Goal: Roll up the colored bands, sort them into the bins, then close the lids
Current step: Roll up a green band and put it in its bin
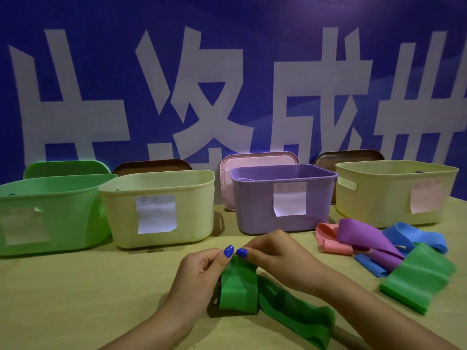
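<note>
My left hand [202, 274] and my right hand [280, 258] both pinch the top end of a green band [238, 291] at the table's front centre. Its loose tail trails away to the lower right across the table. To the right lies a pile of loose bands: pink [331, 242], purple [364, 236], blue [414, 236] and a second green one [424, 279]. Four open bins stand in a row behind: green [50, 198], pale yellow [161, 183], purple [255, 198] and yellow [394, 178]. Each carries a paper label.
Lids lean against the blue banner wall behind the bins: a green lid [65, 168], a brown lid [151, 166], a pink lid [257, 160] and another brown lid [351, 156]. A yellow-green cloth [88, 299] covers the table.
</note>
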Tool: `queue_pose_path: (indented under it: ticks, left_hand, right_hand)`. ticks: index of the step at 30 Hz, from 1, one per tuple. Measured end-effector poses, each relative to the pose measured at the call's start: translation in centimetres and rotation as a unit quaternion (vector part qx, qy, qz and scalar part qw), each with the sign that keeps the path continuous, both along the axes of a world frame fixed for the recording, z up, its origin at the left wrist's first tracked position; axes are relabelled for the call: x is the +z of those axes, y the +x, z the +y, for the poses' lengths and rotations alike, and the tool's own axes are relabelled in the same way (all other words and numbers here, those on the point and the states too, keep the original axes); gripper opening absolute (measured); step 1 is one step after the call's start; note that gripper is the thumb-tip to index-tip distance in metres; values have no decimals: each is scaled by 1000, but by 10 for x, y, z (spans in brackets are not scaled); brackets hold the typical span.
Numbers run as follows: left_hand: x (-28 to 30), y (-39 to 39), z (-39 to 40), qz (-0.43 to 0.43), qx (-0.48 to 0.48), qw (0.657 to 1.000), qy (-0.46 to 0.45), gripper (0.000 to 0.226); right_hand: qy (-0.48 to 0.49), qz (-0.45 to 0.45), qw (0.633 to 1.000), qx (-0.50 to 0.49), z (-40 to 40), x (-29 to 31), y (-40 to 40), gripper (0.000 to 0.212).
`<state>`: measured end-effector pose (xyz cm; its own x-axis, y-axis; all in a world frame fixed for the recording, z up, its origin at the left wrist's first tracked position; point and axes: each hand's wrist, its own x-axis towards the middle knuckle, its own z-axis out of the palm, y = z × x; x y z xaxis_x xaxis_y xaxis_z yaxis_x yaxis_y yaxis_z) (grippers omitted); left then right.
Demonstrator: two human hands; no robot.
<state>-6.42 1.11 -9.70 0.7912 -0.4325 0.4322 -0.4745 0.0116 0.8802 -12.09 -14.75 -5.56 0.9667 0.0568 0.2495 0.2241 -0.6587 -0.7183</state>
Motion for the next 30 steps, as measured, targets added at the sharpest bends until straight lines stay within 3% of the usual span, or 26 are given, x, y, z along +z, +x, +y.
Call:
queue_pose_path:
  ticks: [12,18,30]
  left_hand:
    - [4,1,2,28,-47,998,23,49]
    - [4,1,3,39,-54,997,32,30]
    - [9,-1,3,24,-20,999,44,19]
  right_hand:
    - [-36,-1,999,8,-8,8,-2,25]
    - [-53,-14,999,3,-9,10,-3,22]
    - [-34,-17,999,-15,-8,12,-2,17]
